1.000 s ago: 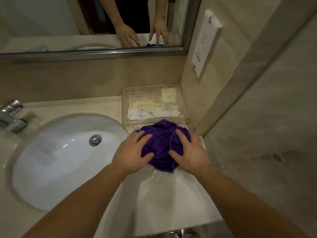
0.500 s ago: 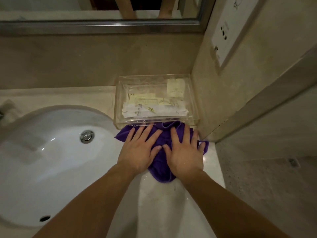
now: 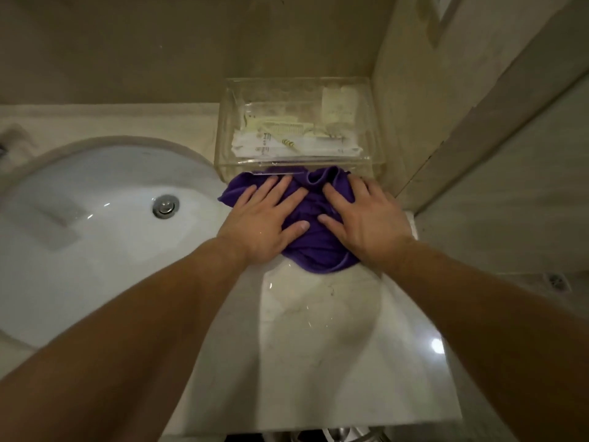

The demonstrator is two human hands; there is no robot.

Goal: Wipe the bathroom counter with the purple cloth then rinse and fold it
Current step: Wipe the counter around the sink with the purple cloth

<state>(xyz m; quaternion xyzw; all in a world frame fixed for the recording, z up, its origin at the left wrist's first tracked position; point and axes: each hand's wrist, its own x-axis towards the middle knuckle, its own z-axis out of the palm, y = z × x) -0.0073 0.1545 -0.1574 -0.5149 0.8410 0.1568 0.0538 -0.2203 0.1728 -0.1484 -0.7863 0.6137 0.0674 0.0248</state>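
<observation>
A crumpled purple cloth (image 3: pixel 314 242) lies on the pale marble counter (image 3: pixel 334 362), right of the sink and against the front of a clear plastic box. My left hand (image 3: pixel 263 223) presses flat on the cloth's left part, fingers spread and straight. My right hand (image 3: pixel 366 223) presses flat on its right part, fingers pointing toward the box. The cloth bunches up between the two hands and sticks out below them. Water streaks glisten on the counter just in front of the cloth.
A clear plastic box (image 3: pixel 299 129) with packets inside stands against the back wall in the right corner. The white oval sink (image 3: pixel 79 237) with a chrome drain (image 3: pixel 165 206) lies to the left. A tiled wall (image 3: pixel 478 122) closes the right side.
Both hands flattened onto the cloth and pushed it away from me, up against the clear box. The camera tilted down, so the mirror left the view.
</observation>
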